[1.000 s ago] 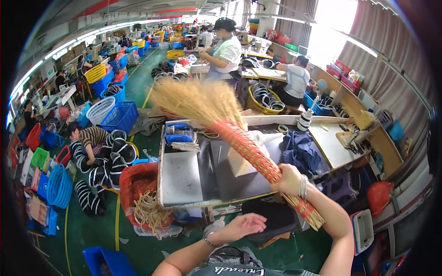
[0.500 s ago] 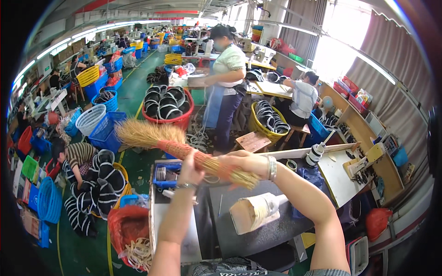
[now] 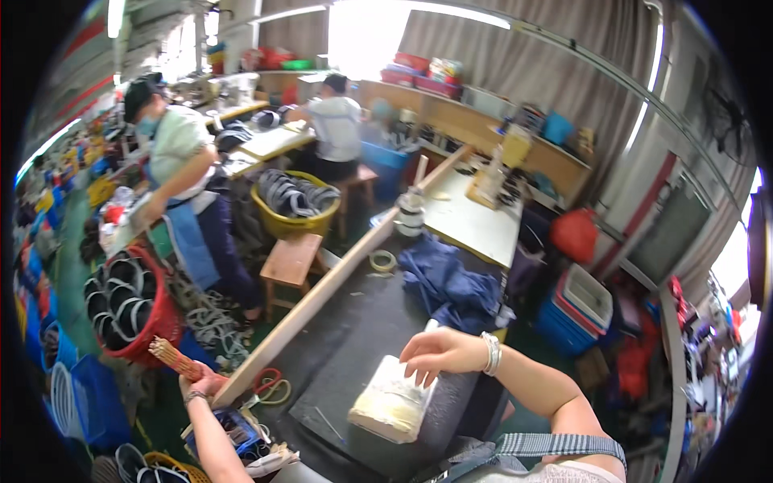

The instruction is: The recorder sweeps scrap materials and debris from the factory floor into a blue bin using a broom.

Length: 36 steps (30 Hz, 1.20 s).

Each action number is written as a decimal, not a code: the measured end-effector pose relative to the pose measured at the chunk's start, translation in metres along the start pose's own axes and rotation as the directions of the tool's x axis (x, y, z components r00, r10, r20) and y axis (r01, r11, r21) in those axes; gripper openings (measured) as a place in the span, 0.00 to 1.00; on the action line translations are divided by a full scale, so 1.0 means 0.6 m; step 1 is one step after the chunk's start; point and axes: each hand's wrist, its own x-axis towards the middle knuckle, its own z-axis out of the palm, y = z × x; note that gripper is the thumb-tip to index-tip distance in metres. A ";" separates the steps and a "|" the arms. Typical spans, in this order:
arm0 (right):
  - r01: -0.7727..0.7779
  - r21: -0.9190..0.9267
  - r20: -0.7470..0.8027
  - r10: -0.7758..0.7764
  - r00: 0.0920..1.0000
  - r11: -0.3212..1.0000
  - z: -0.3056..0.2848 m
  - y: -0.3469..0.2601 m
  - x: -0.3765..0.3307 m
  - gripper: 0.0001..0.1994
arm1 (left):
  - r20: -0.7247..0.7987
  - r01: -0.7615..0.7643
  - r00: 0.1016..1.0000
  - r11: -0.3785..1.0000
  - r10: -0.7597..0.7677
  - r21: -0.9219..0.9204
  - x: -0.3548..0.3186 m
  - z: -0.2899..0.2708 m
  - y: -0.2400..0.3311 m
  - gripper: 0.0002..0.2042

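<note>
At the table's left edge, my left hand [image 3: 208, 383] is wrapped round a straw hand broom [image 3: 175, 359]. The red-bound, cut end of its handle points up and away; the bristles are hidden below. My right hand [image 3: 443, 354] reaches over a worn, cream-coloured, block-like piece wrapped in tape [image 3: 393, 402], fingers apart and bent downward. Whether the fingertips touch the block is unclear. A pair of red-handled scissors [image 3: 267, 381] lies near my left hand, and a thin rod [image 3: 328, 425] lies left of the block.
A wooden rail [image 3: 322, 282] edges the dark tabletop [image 3: 338, 342]. Blue cloth [image 3: 451, 282], a tape roll [image 3: 382, 260] and a cone of thread [image 3: 409, 213] sit farther back. Beyond the rail are a red basket [image 3: 153, 322], a stool [image 3: 291, 262] and a standing co-worker [image 3: 181, 161].
Both hands held the broom before; my right hand has let go and moved to the block. My left hand has carried the broom off to the left. The view has swung right.
</note>
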 end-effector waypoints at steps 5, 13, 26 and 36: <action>-0.027 0.163 -0.346 0.083 0.935 0.986 -0.022 0.029 -0.117 0.13 | -0.073 0.029 0.997 0.994 -0.037 -0.107 0.067 0.002 0.008 0.13; -0.253 0.191 -0.442 0.313 0.840 0.948 -0.007 0.119 -0.296 0.14 | 0.017 -0.323 0.942 0.887 0.336 0.329 0.032 -0.020 0.042 0.06; -0.061 -0.360 0.097 0.103 0.990 0.931 0.086 0.016 -0.584 0.33 | 0.790 -0.911 0.269 -0.120 0.551 0.394 -0.335 -0.214 -0.392 0.11; 0.698 -0.613 0.222 -0.768 0.601 0.369 0.104 0.022 -0.773 0.08 | 0.120 -0.524 0.752 -0.477 -0.648 0.706 -0.528 -0.635 -0.737 0.09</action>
